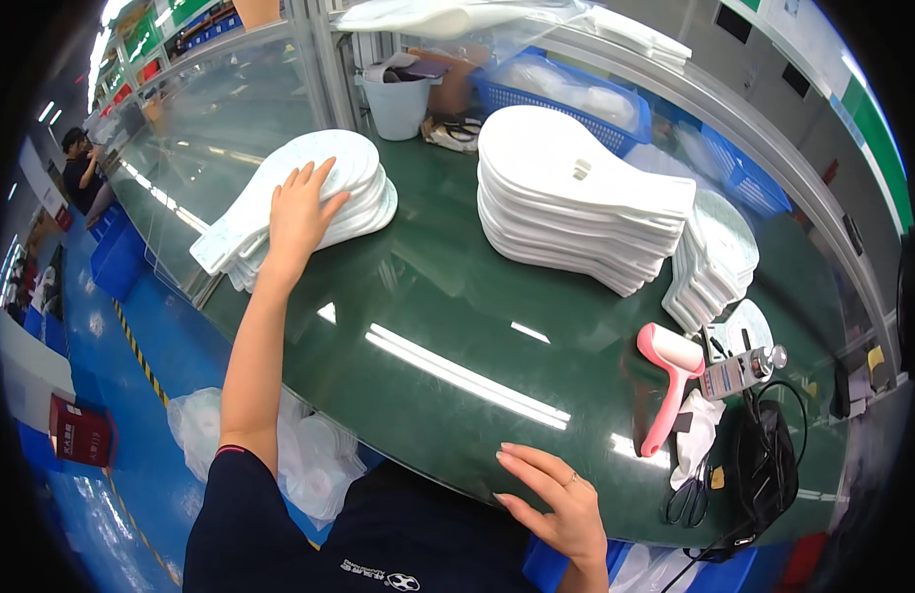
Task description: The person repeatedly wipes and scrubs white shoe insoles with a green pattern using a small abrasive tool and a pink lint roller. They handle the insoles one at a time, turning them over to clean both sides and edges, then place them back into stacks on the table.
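Fingers spread, my left hand (301, 212) lies flat on the top of a stack of white padded paddle-shaped pieces (344, 153) at the left of the green table. Each piece has a round end and a narrow handle end. My right hand (561, 499) is open over the table's near edge, thumb and fingers apart, holding nothing. A taller stack of the same white pieces (546, 148) stands at the middle back. Behind its right end leans another pile of them (719, 242).
At the right lie a pink lint roller (665, 395), a bottle (734, 376), dark-handled scissors (688, 502) and a black bag (764, 465). A white bucket (396, 107) and a blue basket (616, 128) stand at the back. Plastic bags (314, 465) hang below the table's left edge.
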Motion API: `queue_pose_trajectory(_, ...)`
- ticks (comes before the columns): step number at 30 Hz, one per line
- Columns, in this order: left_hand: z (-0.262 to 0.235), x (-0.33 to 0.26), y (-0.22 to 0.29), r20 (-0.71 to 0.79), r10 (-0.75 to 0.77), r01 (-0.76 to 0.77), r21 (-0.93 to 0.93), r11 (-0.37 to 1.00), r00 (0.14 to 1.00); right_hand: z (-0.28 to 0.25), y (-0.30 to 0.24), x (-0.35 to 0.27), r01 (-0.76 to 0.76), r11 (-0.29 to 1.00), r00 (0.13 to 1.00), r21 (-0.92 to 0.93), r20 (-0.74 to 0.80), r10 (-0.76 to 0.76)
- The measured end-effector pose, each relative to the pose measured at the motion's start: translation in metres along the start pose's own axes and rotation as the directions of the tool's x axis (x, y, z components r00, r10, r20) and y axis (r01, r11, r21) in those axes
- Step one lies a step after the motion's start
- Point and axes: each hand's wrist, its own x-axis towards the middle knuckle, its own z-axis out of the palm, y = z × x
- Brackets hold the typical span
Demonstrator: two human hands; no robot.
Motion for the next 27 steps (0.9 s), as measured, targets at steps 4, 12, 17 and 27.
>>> queue_pose_trajectory(4, -0.008, 0.007, -0.008, 0.092, -0.186, 0.199, -0.154, 0.968, 0.978, 0.002, 0.008, -0.004, -0.050, 0.997, 0.998, 0.063, -0.043, 0.053)
queue_pose_trajectory(12, -0.106, -0.007, 0.082, -0.472, -0.183, 0.027, -0.317, 0.948, 0.862, 0.010, -0.007, 0.007, -0.090, 0.934, 0.990, 0.346, -0.067, 0.120)
queue_pose_trajectory(17, -0.128, -0.054, 0.138, -0.132, 0.003, -0.083, -0.601, 0.795, 0.991, 0.032, -0.011, 0.013, -0.047, 0.715, 0.973, 0.697, -0.131, 0.192)
queue_pose_trajectory(27, -0.138, -0.086, 0.179, 0.013, 0.447, -0.184, -0.900, 0.396, 0.895, 0.028, -0.007, -0.012, -0.040, 0.339, 0.859, 0.940, -0.141, 0.493)
